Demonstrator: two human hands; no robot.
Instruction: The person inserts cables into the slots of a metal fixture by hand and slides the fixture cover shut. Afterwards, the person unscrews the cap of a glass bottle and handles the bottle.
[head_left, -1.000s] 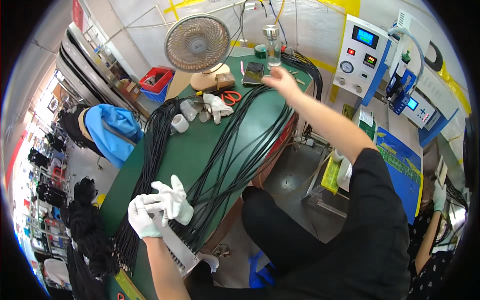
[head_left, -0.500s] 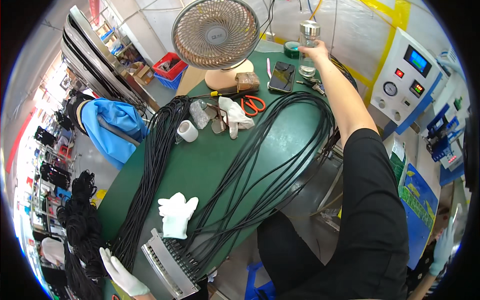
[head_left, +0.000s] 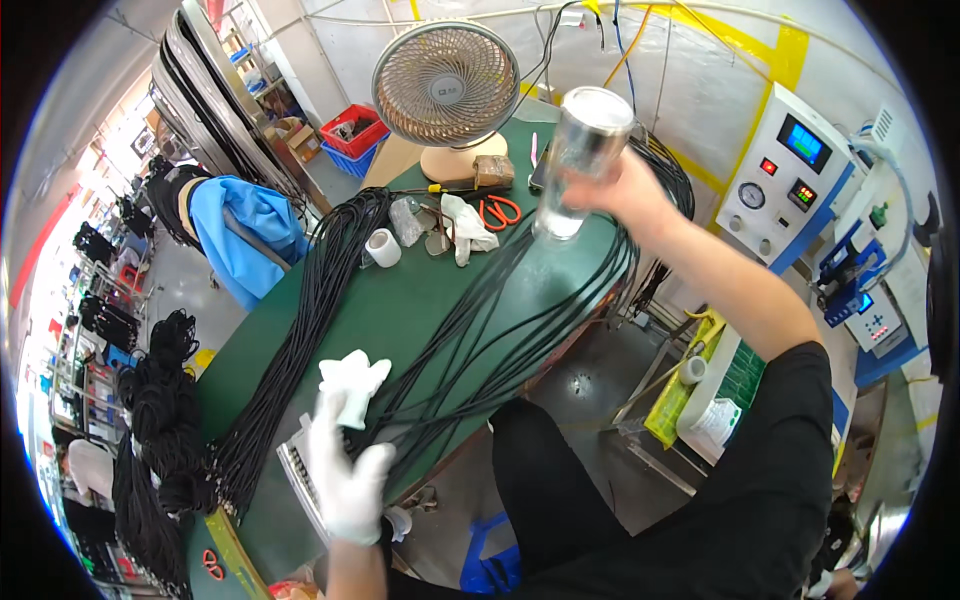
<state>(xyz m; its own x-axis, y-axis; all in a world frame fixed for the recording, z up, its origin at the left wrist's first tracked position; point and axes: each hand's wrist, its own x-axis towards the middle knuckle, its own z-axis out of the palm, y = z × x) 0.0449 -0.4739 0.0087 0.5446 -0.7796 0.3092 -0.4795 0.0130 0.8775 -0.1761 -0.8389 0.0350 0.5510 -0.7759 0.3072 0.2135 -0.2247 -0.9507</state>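
Note:
My bare right hand (head_left: 628,198) is wrapped round a clear glass bottle (head_left: 562,222) with a silver lid, lifted above the far right of the green table (head_left: 400,310). The bottle looks upright, slightly tilted, with clear liquid low inside. In a white glove, my left hand (head_left: 345,478) is raised at the near edge, its fingers apart and nothing in them. Beneath it lies a grey metal holder (head_left: 297,462), partly hidden, where black cables (head_left: 460,345) end. Just beyond that hand is a loose white glove (head_left: 352,384).
A fan (head_left: 445,90) stands at the back, near orange-handled scissors (head_left: 500,212), a white roll (head_left: 382,248) and a crumpled glove (head_left: 467,225). Another cable bundle (head_left: 315,300) runs along the left. A control box (head_left: 785,175) with displays is at right.
My right hand has lifted the bottle off the table and brought it nearer. My left hand has moved rightward and up, over the metal holder. The view has shifted slightly.

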